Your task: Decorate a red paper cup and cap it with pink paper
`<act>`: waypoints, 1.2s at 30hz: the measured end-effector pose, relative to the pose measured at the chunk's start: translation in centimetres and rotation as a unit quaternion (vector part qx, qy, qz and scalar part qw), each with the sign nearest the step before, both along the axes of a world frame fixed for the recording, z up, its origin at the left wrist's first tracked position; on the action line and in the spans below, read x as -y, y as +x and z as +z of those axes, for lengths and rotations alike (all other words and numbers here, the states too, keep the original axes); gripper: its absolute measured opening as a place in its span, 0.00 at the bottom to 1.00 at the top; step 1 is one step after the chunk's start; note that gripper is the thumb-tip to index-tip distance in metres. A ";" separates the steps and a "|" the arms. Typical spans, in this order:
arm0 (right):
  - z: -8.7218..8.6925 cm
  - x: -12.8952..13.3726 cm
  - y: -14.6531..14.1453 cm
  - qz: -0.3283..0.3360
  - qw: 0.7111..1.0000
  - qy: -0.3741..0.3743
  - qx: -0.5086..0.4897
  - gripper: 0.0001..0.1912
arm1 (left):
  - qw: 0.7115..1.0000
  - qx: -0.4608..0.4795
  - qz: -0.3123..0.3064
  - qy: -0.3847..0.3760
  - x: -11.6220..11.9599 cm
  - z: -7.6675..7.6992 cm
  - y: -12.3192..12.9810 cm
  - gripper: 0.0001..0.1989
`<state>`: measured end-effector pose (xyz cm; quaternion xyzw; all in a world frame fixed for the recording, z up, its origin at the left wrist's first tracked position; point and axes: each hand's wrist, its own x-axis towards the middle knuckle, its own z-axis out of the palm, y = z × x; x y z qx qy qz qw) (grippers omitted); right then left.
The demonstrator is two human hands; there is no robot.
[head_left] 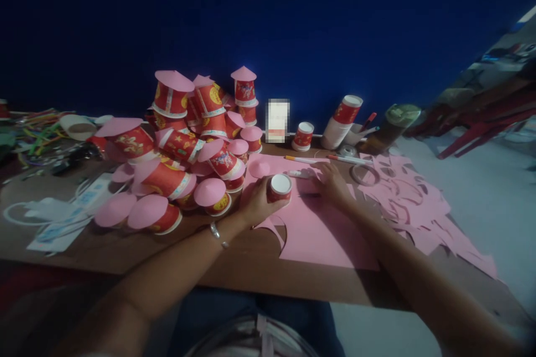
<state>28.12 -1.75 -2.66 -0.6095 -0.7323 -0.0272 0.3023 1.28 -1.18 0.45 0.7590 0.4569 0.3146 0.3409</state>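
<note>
My left hand [257, 201] is closed round a red paper cup [280, 188], which stands with its white round end up over the pink paper sheet [326, 234]. To the right, my right hand [333, 183] has its fingers closed at the end of a small white tube [299, 174], which looks like glue. A small pink paper cone [259, 167] lies just behind the cup. Beneath my right hand a thin dark object [309, 195] shows, too shadowed to name.
Many red cups with pink cone roofs [209, 192] are piled at left, beside a white power strip [75, 212]. Behind stand a single red cup [303, 136], a cup stack [343, 120] and a jar [396, 122]. A tape roll [365, 174] and pink scraps [410, 195] lie right.
</note>
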 end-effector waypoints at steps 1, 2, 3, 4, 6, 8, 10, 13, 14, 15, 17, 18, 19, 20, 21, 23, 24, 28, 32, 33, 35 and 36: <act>0.5 -0.3 0.0 -0.005 1.000 -0.005 0.006 0.18 | 1.000 -0.001 0.000 0.000 0.0 -0.1 0.0 0.26; 1.1 -0.6 0.0 -0.011 1.000 -0.015 0.017 0.18 | 1.000 -0.003 0.001 0.001 -0.1 -0.2 0.0 0.26; 1.6 -1.1 -0.1 -0.018 0.999 -0.032 0.037 0.18 | 1.000 -0.007 0.003 0.005 -0.1 -0.3 0.0 0.27; 2.1 -1.7 -0.2 -0.029 0.996 -0.054 0.061 0.18 | 1.000 -0.011 0.007 0.009 -0.2 -0.4 0.0 0.28; 2.8 -3.1 -0.4 -0.041 0.994 -0.069 0.070 0.17 | 1.000 -0.009 0.004 0.013 -0.2 -0.6 -0.1 0.30; 3.1 -4.6 -0.6 -0.048 0.993 -0.083 0.071 0.16 | 1.000 0.016 -0.013 0.002 -0.1 -0.7 -0.2 0.32; 3.1 -5.7 -0.6 -0.051 0.992 -0.095 0.062 0.13 | 0.997 0.064 -0.041 -0.030 -0.1 -0.7 -0.4 0.34; 3.4 -6.2 -0.9 -0.051 0.994 -0.094 0.035 0.09 | 0.979 0.155 -0.092 -0.100 -0.3 -0.9 -0.7 0.31; 3.5 -5.9 -1.1 -0.049 0.995 -0.088 0.021 0.09 | 0.971 0.182 -0.102 -0.113 -0.5 -1.0 -0.8 0.28; 3.7 -5.4 -1.3 -0.044 0.996 -0.081 0.005 0.10 | 0.967 0.204 -0.104 -0.116 -0.7 -1.2 -0.9 0.26; 4.0 -4.0 -1.9 -0.023 0.996 -0.074 -0.033 0.13 | 0.963 0.233 -0.090 -0.105 -1.1 -1.7 -1.0 0.24; 4.0 -3.3 -2.3 -0.004 0.996 -0.078 -0.054 0.13 | 0.962 0.242 -0.079 -0.097 -1.3 -1.9 -1.0 0.23; 4.0 -2.5 -2.6 0.020 0.993 -0.085 -0.074 0.12 | 0.962 0.246 -0.067 -0.092 -1.5 -2.1 -1.0 0.22; 3.9 -1.8 -2.9 0.042 0.990 -0.093 -0.092 0.12 | 0.963 0.247 -0.055 -0.089 -1.7 -2.3 -0.9 0.22; 3.7 -1.1 -3.2 0.075 0.983 -0.108 -0.129 0.13 | 0.965 0.246 -0.043 -0.084 -1.8 -2.4 -0.9 0.21; 3.2 -0.3 -3.6 0.140 0.936 -0.162 -0.280 0.16 | 0.969 0.236 -0.024 -0.075 -2.0 -2.5 -0.7 0.21; 2.9 -0.1 -3.7 0.155 0.908 -0.186 -0.341 0.17 | 0.970 0.231 -0.023 -0.074 -2.1 -2.5 -0.6 0.21; 2.1 0.2 -4.2 0.159 0.854 -0.239 -0.433 0.19 | 0.968 0.234 -0.038 -0.087 -2.1 -2.4 -0.5 0.17; 2.0 0.3 -4.5 0.146 0.805 -0.235 -0.524 0.18 | 0.964 0.245 -0.019 -0.096 -2.1 -2.2 -0.7 0.16; 2.1 0.2 -4.4 0.136 0.798 -0.214 -0.547 0.17 | 0.963 0.248 -0.011 -0.102 -2.2 -2.1 -0.8 0.16; 2.3 0.0 -4.0 0.117 0.791 -0.165 -0.577 0.16 | 0.962 0.248 0.006 -0.113 -2.3 -2.0 -0.9 0.16; 2.4 -0.1 -3.8 0.110 0.788 -0.145 -0.588 0.16 | 0.963 0.244 0.010 -0.113 -2.3 -2.0 -1.0 0.16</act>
